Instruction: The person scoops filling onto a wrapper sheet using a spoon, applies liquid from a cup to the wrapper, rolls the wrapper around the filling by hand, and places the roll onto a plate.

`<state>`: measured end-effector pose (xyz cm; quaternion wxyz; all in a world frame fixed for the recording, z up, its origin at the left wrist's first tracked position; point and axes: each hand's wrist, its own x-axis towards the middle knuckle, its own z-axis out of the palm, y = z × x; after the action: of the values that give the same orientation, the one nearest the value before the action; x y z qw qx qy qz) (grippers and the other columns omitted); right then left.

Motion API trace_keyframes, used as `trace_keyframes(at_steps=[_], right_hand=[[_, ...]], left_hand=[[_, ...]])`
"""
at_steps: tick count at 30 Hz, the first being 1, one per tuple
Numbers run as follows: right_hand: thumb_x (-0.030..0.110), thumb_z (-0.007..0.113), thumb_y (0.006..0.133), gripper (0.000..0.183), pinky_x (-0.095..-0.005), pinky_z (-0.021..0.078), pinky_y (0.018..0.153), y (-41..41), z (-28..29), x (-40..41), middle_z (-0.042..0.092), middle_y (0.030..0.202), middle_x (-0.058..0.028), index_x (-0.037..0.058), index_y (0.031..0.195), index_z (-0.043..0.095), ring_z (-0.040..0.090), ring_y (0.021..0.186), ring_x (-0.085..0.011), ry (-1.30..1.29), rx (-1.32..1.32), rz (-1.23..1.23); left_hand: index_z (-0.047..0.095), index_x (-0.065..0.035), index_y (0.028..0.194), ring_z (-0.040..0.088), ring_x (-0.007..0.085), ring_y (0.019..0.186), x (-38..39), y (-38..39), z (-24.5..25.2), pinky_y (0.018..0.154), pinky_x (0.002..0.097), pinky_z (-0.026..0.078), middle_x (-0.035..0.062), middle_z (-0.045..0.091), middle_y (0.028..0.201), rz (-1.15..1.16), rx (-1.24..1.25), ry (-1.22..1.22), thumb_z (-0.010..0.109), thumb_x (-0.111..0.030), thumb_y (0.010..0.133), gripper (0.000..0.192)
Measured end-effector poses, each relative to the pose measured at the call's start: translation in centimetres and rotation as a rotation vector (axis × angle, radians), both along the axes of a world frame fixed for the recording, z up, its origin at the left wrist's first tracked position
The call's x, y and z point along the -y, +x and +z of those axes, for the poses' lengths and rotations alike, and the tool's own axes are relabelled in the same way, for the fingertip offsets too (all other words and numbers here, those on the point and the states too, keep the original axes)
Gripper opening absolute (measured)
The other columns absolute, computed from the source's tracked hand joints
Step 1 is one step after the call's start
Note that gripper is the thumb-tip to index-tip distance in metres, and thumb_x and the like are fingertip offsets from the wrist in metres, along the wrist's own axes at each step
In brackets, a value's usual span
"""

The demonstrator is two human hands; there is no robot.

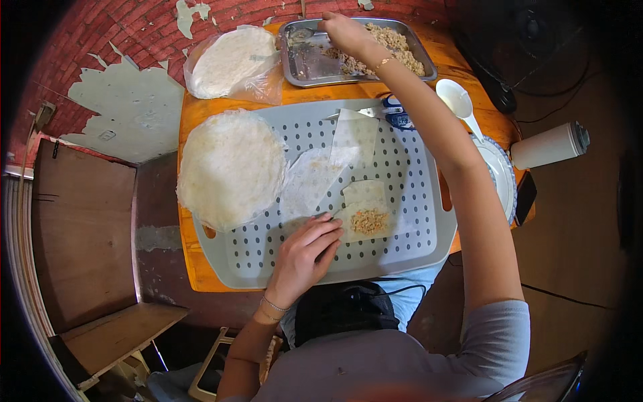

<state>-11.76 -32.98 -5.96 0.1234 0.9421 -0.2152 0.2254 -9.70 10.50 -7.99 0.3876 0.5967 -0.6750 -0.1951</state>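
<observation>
On the grey perforated plastic tray (306, 261) lies a thin pale wrapper (365, 193) with a small heap of minced filling (369, 221) on it. My left hand (304, 251) rests at the wrapper's left edge, fingertips touching there; whether it pinches the edge is hidden. My right hand (346, 35) reaches over the metal baking pan (314, 75), its fingers around the handle of a metal spoon (300, 34). More minced filling (394, 42) lies in the pan's right part, partly behind my wrist. Cut wrapper pieces (314, 176) lie left of the filled one.
A round wrapper stack (231, 168) overlaps the tray's left side. Another stack in a plastic bag (236, 63) sits behind it. Blue-handled scissors (397, 111) lie under my right forearm. At right are a white ladle (454, 98), plate (502, 176), tumbler (547, 145) and phone (526, 198).
</observation>
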Motion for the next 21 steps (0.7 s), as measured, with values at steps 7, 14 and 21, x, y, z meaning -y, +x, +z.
trace_keyframes(at_steps=[7,14,21], right_hand=[[0.003,0.061,0.081,0.021,-0.0444,0.0572,0.083,-3.1,5.0,-1.2,0.073,0.095,-0.0170,0.0070,0.097,0.075,0.070,0.091,-0.0348,0.182,-0.117,0.052],[0.003,0.063,0.080,0.021,-0.0450,0.0572,0.083,-2.8,1.1,1.1,0.073,0.091,-0.0192,0.0057,0.097,0.076,0.071,0.091,-0.0360,0.121,-0.092,-0.151],[0.005,0.065,0.078,0.021,-0.0417,0.0558,0.083,-4.0,1.2,-1.7,0.074,0.098,-0.0130,0.0081,0.095,0.078,0.070,0.090,-0.0325,0.342,0.012,0.242]], left_hand=[[0.073,-0.0029,0.102,0.066,0.0279,0.115,-0.1,0.3,-0.2,0.099,0.0399,0.053,0.0072,0.071,0.112,0.009,-0.014,0.015,0.075,-0.003,0.083,0.019],[0.076,-0.0046,0.102,0.066,0.0269,0.116,0.2,0.1,0.0,0.099,0.0383,0.053,0.0066,0.073,0.111,0.016,-0.027,0.036,0.075,-0.001,0.083,0.020],[0.076,-0.0045,0.101,0.067,0.0267,0.116,0.0,0.2,-0.3,0.100,0.0385,0.053,0.0070,0.073,0.110,0.020,-0.043,0.019,0.074,-0.002,0.083,0.018]])
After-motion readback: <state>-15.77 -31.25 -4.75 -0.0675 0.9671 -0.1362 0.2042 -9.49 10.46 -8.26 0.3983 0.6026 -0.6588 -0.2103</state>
